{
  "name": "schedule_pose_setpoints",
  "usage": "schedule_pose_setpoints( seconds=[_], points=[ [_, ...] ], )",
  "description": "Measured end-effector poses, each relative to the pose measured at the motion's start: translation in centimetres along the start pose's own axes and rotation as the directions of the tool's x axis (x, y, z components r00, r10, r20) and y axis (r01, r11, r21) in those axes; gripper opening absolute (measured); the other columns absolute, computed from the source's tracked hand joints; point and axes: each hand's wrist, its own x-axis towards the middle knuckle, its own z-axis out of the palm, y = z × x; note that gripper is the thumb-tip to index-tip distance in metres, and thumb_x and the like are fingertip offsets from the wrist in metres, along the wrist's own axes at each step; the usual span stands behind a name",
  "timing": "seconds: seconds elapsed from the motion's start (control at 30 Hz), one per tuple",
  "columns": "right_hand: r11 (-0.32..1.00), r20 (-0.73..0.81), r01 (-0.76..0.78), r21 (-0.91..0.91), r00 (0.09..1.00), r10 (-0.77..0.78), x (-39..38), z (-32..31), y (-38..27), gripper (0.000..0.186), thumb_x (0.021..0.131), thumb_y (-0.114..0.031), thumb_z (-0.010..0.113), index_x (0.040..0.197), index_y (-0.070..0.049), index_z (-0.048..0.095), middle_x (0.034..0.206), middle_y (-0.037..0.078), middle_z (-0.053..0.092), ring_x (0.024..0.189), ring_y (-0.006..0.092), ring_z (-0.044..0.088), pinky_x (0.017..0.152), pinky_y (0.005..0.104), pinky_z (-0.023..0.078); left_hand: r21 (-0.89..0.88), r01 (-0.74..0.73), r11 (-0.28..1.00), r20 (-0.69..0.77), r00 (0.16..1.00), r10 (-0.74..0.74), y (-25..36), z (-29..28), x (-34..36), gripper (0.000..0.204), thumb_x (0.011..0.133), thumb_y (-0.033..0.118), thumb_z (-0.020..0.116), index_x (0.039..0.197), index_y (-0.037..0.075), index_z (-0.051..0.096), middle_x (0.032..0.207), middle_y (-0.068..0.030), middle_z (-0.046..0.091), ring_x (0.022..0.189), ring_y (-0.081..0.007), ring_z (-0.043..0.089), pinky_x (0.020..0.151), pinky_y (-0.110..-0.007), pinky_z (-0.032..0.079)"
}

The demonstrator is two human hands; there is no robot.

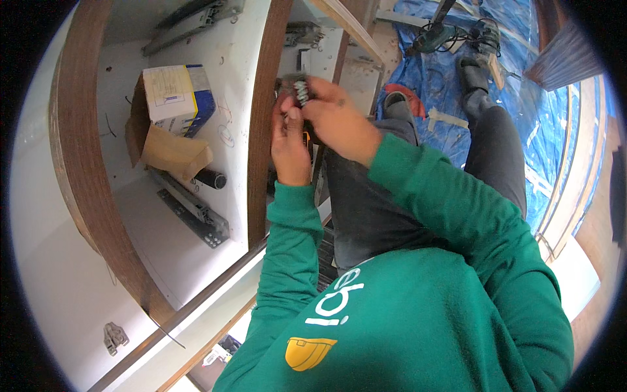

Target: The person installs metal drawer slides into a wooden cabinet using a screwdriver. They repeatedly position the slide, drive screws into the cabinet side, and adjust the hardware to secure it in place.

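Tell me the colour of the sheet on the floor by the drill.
Blue: the plastic sheet is spread under the power drill, clearest in the head view.

The small ribbed metal part [301, 90] is mostly hidden by both hands, perhaps a spring; its shape stays unclear

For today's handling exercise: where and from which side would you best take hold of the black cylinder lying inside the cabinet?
Grip the black cylinder across its round body near the free right end, coming from above. It lies flat on the white panel; its left end tucks against the brown cardboard flap.
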Motion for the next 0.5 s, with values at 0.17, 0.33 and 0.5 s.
schedule_pose_setpoints(
  seconds=[0.17,0.33,0.5],
  points=[
    [0.969,-0.110,-0.097,0.225,0.986,0.124,-2.1,-6.2,-2.4,0.043,0.088,0.000,0.045,0.130,0.002,0.052,0.103,0.011,0.065,0.090,0.0209,0.063,0.084,0.0355,0.053,-0.513,0.125,0.849,0.055,0.992,-0.113,3.0,1.7,-1.8,0.054,0.101,0.021,0.049,0.152,0.016,0.033,0.156,-0.0062,0.033,0.139,-0.0225,0.032,0.116,-0.049,0.023],
    [0.964,-0.197,-0.178,0.198,0.956,0.217,-2.5,-9.9,-3.4,0.042,0.087,0.001,0.043,0.128,0.002,0.053,0.104,0.012,0.065,0.090,0.0225,0.063,0.085,0.0364,0.053,-0.781,0.216,0.586,0.159,0.976,-0.148,4.3,2.4,-2.2,0.053,0.100,0.021,0.050,0.150,0.025,0.034,0.157,-0.0026,0.033,0.141,-0.0255,0.032,0.117,-0.057,0.022],
    [0.972,-0.197,-0.192,0.134,0.956,0.216,-2.7,-10.5,-2.7,0.041,0.087,0.000,0.044,0.127,0.001,0.053,0.103,0.012,0.065,0.090,0.0218,0.064,0.085,0.0366,0.053,-0.835,0.231,0.500,0.164,0.971,-0.175,4.8,2.6,-1.5,0.043,0.101,0.021,0.048,0.144,0.022,0.044,0.156,-0.0068,0.037,0.142,-0.0297,0.034,0.119,-0.060,0.017]
  ],
)
